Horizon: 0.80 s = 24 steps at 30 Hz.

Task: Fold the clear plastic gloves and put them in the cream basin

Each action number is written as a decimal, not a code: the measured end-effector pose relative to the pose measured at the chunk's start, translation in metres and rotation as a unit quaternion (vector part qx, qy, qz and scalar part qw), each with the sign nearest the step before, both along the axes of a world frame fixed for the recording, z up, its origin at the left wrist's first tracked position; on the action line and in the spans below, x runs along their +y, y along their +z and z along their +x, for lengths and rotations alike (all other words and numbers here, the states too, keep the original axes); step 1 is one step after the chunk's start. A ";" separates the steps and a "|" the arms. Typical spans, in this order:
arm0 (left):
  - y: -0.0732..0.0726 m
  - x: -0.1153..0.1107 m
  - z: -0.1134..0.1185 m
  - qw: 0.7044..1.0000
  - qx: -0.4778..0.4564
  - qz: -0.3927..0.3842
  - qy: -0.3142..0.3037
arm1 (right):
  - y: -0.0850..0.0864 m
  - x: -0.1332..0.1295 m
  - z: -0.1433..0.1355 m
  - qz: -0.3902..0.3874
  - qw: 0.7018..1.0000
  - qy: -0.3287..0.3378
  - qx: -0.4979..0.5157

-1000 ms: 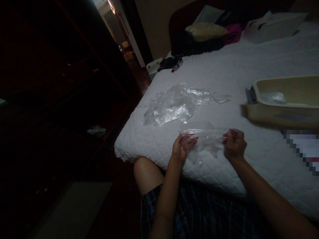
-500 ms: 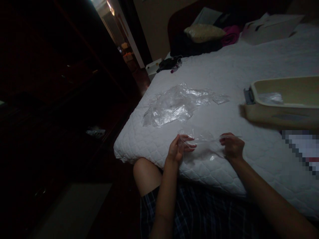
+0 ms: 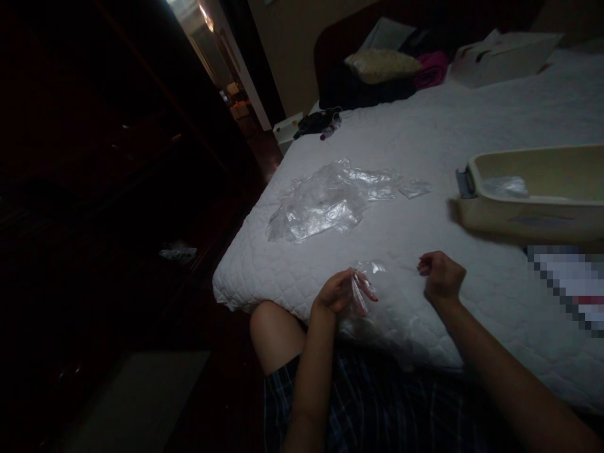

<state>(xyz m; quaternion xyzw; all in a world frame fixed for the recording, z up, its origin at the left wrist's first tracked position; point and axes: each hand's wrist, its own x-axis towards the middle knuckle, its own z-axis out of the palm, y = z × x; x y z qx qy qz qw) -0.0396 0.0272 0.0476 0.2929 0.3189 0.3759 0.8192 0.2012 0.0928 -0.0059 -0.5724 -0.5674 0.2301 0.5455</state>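
Note:
A thin clear plastic bag (image 3: 370,267) is held in my left hand (image 3: 340,290) at the near edge of the bed, pinched by the thumb with the fingers partly behind the film. Its loose part droops toward my lap, hard to make out against the white cover. To its right, my right hand (image 3: 443,277) is closed with fingers curled, just above the bed; whatever may be in it cannot be made out. Beyond both hands, a flat pile of clear plastic bags (image 3: 325,204) lies on the quilted bedcover (image 3: 401,229).
On the right stands a cream plastic bin (image 3: 514,220) with a grey latch and some clear plastic inside. A blurred-out flat item (image 3: 566,283) lies below it. A white box (image 3: 507,60), a pillow (image 3: 382,66) and a pink rolled cloth (image 3: 430,70) sit at the far end.
The plastic bag, stretched between both hands before, now droops from my left hand. The strip of film at my right fingers no longer shows. My left hand has turned slightly.

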 end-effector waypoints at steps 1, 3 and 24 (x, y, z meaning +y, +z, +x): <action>0.001 0.001 0.001 1.000 0.008 0.013 -0.009 | 0.002 -0.001 -0.001 0.003 1.000 0.003 0.004; 0.002 0.003 0.007 0.999 0.025 0.031 -0.024 | 0.007 -0.005 -0.002 0.007 1.000 0.013 0.013; 0.015 -0.004 0.008 0.994 0.021 0.098 0.032 | 0.085 -0.026 -0.017 -0.130 0.956 0.223 0.141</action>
